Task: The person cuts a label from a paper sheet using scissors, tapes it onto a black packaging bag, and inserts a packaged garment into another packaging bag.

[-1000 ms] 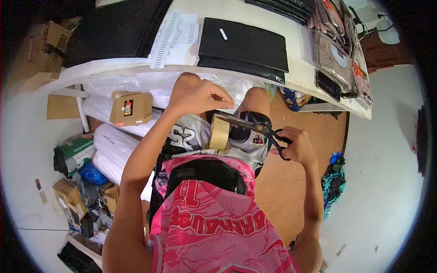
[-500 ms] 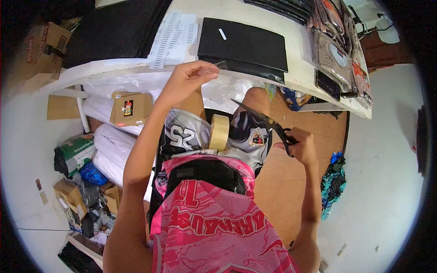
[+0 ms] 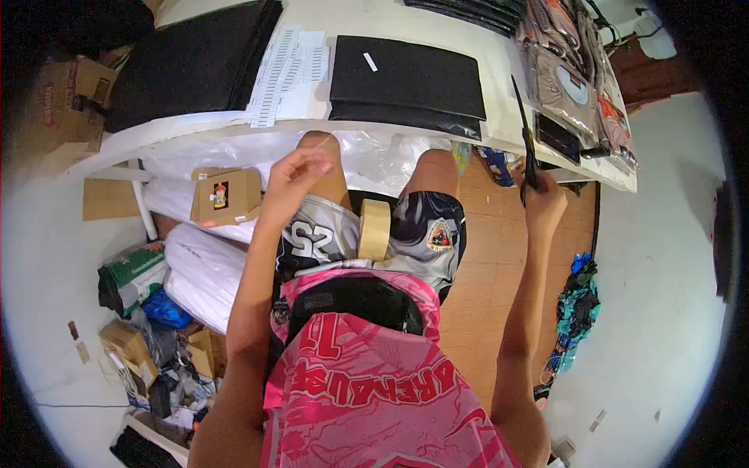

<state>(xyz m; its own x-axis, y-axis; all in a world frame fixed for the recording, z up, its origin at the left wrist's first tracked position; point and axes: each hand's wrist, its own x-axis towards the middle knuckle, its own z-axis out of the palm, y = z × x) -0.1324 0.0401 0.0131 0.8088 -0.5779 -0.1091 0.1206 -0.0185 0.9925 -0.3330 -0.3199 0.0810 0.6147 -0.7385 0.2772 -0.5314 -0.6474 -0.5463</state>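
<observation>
My right hand (image 3: pixel 546 204) is closed round the handles of black scissors (image 3: pixel 528 148), at the table's front edge. Their long blades point up and away from me, over the tabletop. My left hand (image 3: pixel 300 178) hovers above my left thigh with its fingertips pinched together, somewhat blurred. A thin clear strip (image 3: pixel 321 147), which looks like tape, shows faintly at those fingertips. A roll of tape (image 3: pixel 375 230) stands on its edge in my lap between my thighs. On the table ahead lies a folded black plastic stack (image 3: pixel 406 78) with a small white slip (image 3: pixel 370 62) on top.
The white table (image 3: pixel 312 111) also bears printed label sheets (image 3: pixel 287 74), larger black sheets (image 3: pixel 195 66), a phone (image 3: pixel 558 139) and bagged garments (image 3: pixel 558 74). Below left are a cardboard box (image 3: pixel 226 196) and white wrapped rolls (image 3: pixel 199 273). Teal and black cloth (image 3: pixel 577 304) lies on the floor right.
My right hand has carried the scissors up and to the right, turning the blades from leftward to upright. My left hand has drawn back from the table edge, down and leftward.
</observation>
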